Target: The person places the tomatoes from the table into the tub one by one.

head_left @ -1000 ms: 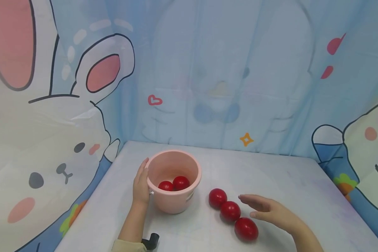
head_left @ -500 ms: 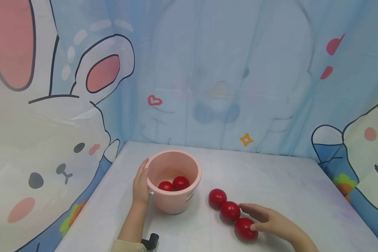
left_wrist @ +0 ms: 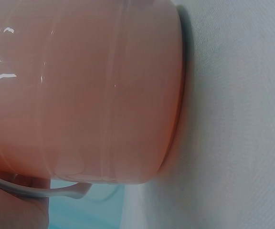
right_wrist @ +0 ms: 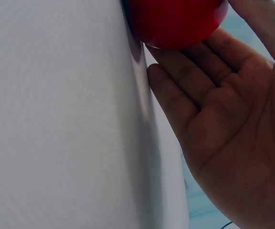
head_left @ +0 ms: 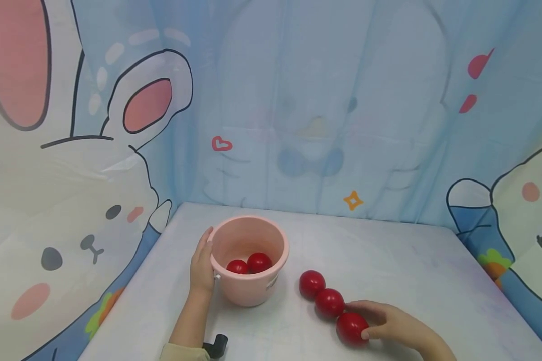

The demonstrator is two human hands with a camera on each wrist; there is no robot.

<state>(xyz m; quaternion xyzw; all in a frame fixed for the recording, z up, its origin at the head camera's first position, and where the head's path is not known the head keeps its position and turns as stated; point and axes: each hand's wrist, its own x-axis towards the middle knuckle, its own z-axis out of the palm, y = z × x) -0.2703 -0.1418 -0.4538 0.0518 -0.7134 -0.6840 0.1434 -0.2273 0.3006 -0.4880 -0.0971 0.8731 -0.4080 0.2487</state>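
Observation:
A pink bucket (head_left: 249, 290) stands upright on the table, two red balls (head_left: 259, 262) visible inside. My left hand (head_left: 202, 268) rests along the bucket's left side, its fingers fairly straight and reaching up to the rim. In the left wrist view, part of that hand (left_wrist: 15, 210) lies beside the bucket's grey handle (left_wrist: 42, 192). Right of the bucket, three more red balls lie in a slanting row. My right hand (head_left: 395, 323) grips the nearest red ball (head_left: 351, 328), thumb on the near side and fingers behind. In the right wrist view that ball (right_wrist: 175, 21) sits low by the table surface.
The other loose balls, the middle one (head_left: 329, 303) and the far one (head_left: 312, 284), lie close to the gripped ball. A black object (head_left: 217, 346) shows beside the left forearm. A cartoon-printed curtain (head_left: 316, 100) hangs behind the white table (head_left: 388, 250).
My right hand has come down and closed round the nearest red ball, thumb reaching its near side. The left hand and the bucket have stayed still.

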